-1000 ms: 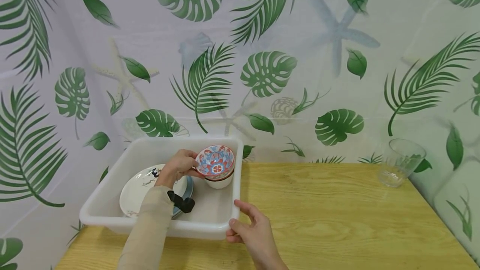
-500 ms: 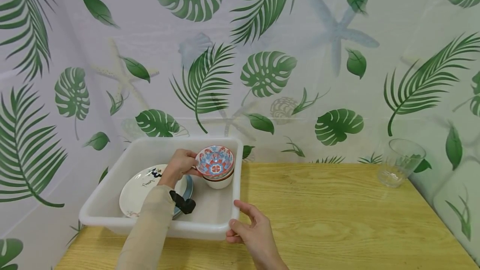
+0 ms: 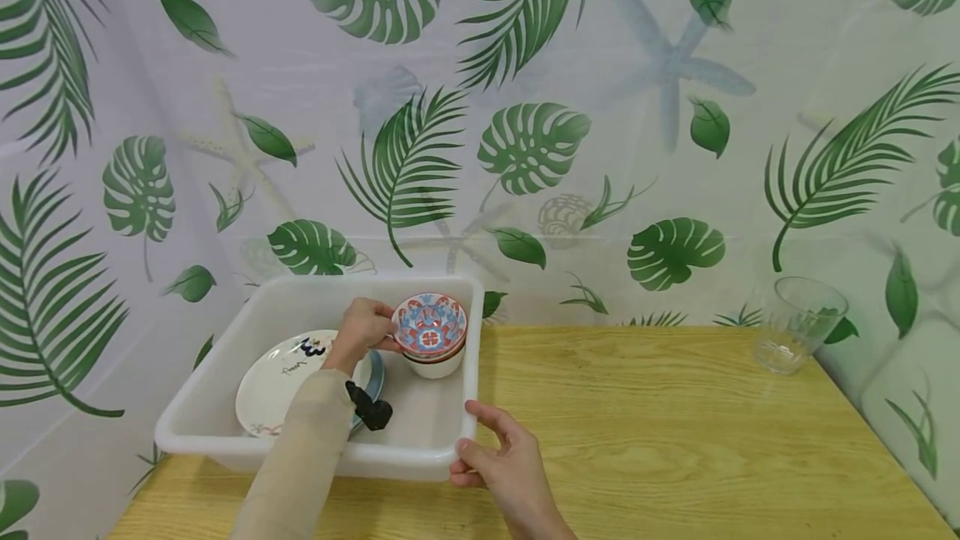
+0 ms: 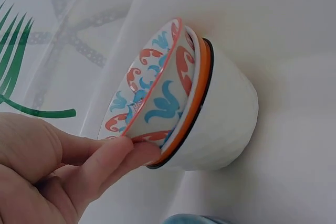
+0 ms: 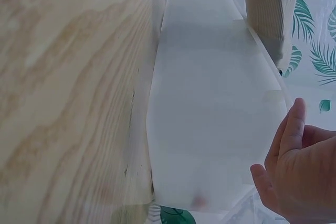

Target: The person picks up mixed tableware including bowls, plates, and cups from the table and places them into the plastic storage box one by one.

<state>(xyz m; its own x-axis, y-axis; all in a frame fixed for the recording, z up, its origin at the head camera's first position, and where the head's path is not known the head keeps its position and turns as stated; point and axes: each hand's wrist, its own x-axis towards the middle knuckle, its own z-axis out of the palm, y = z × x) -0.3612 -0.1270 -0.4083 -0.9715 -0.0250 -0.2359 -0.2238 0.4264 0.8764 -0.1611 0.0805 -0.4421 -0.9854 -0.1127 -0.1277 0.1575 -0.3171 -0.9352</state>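
In the head view, a red-and-blue patterned bowl sits in a white bowl at the back right inside a white plastic basin. My left hand pinches the patterned bowl's near-left rim between thumb and fingers. Seen from the left wrist, the patterned bowl nests in the white bowl, whose rim has orange and black bands. With mostly straight fingers, my right hand touches the basin's front right corner. The right wrist view shows that hand against the basin's outer wall.
A white plate with a dark drawing lies at the basin's left, over a blue-rimmed dish partly hidden by the left arm. A clear glass stands at the wooden table's back right. A leaf-print sheet hangs behind.
The patterned bowl has shifted very slightly, settling a little lower with the left hand still pinching it. My right hand stays at the basin's corner. The head view has drifted a little.
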